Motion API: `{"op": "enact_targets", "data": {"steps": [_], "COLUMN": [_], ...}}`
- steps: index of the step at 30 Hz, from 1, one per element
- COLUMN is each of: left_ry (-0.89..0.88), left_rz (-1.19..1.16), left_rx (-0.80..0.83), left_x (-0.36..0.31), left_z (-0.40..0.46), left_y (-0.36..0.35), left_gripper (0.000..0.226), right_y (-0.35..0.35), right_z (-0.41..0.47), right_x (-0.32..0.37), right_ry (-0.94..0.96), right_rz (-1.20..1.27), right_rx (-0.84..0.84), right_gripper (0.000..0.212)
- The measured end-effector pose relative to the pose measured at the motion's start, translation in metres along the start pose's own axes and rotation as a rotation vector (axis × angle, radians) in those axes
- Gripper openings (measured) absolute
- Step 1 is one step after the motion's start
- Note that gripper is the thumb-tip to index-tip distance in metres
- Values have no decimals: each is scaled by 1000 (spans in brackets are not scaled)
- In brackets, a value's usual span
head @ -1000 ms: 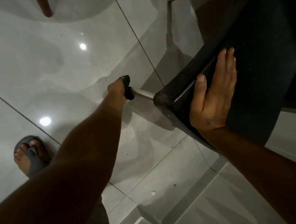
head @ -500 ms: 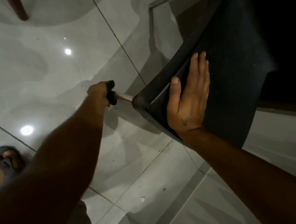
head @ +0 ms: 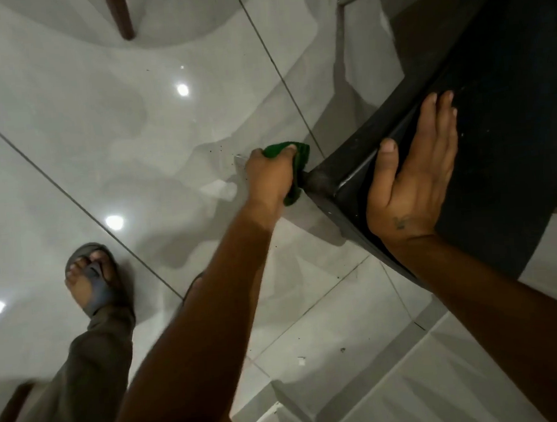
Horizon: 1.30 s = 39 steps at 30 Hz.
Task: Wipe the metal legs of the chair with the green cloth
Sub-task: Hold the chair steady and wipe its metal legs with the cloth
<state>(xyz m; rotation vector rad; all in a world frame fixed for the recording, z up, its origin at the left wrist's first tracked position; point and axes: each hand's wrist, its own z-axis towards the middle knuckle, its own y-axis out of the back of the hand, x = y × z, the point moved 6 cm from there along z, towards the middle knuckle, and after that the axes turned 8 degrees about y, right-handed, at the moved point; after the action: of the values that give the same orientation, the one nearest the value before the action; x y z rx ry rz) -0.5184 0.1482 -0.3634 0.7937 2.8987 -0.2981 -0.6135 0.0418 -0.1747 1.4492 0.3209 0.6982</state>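
A black chair (head: 493,103) is tipped over, its seat edge near the middle right. My left hand (head: 269,175) grips the green cloth (head: 297,170), wrapped around a metal leg right where it meets the seat corner. The leg's tip (head: 239,159) pokes out past my knuckles; the rest is hidden by hand and cloth. My right hand (head: 413,171) lies flat and open against the black seat, thumb on its rim. A second metal leg (head: 342,18) runs along the floor at the upper right.
Glossy grey floor tiles (head: 101,141) reflect ceiling lights. My foot in a grey sandal (head: 94,279) stands at the lower left. A brown wooden furniture leg (head: 123,14) stands at the top. A step edge (head: 317,402) crosses the lower right.
My left hand has slid with the cloth along the leg toward the seat corner, covering the stretch of bare metal seen before. The right hand stays flat on the seat.
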Motion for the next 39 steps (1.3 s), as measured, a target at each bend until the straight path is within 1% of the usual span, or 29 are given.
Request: {"op": "enact_targets", "data": {"steps": [1, 4, 7, 9, 13, 15, 18, 20, 22, 25, 27, 29, 33, 37, 39], "left_ry": [62, 224, 270, 209, 17, -59, -75, -72, -72, -84, -132, -180, -234, -269, -294], "left_rz": [41, 102, 162, 188, 211, 259, 349, 414, 469, 460, 433, 462, 452, 443, 409], "left_rx": [-36, -69, -109, -84, -13, 6, 37, 22, -28, -66, -80, -85, -63, -42, -18], "left_x": [-5, -6, -1, -6, -15, -20, -30, -40, -48, -62, -74, -81, -101, -124, -139], "left_z": [22, 76, 97, 88, 35, 5, -24, -38, -49, -59, -66, -71, -65, -57, -46], "left_y": [6, 19, 24, 23, 16, 10, -1, -6, -5, -5, -4, -5, -14, -38, -55], "left_gripper": [41, 29, 29, 28, 13, 18, 40, 45, 49, 47, 35, 30, 44, 45, 47], "right_y": [-1, 0, -2, -3, -4, -3, -3, -2, -2, 3, 3, 5, 3, 6, 4], "right_z": [0, 0, 0, 0, 1, 2, 4, 4, 6, 4, 9, 9, 9, 25, 53], "right_x": [-1, -2, -3, -3, -5, -4, 0, -1, 2, 4, 6, 7, 6, 1, -9], "right_ry": [4, 12, 19, 22, 8, 9, 9, -1, -12, -19, -14, -33, -48, -57, -69], "right_rz": [-2, -29, -23, -21, -41, -41, -67, -75, -91, -70, -81, -89, -63, -1, 47], "right_rx": [-2, -22, -41, -44, -30, -14, 17, 48, 77, 113, 125, 155, 229, 269, 258], "right_gripper": [69, 70, 71, 71, 72, 72, 72, 72, 73, 73, 74, 75, 75, 84, 87]}}
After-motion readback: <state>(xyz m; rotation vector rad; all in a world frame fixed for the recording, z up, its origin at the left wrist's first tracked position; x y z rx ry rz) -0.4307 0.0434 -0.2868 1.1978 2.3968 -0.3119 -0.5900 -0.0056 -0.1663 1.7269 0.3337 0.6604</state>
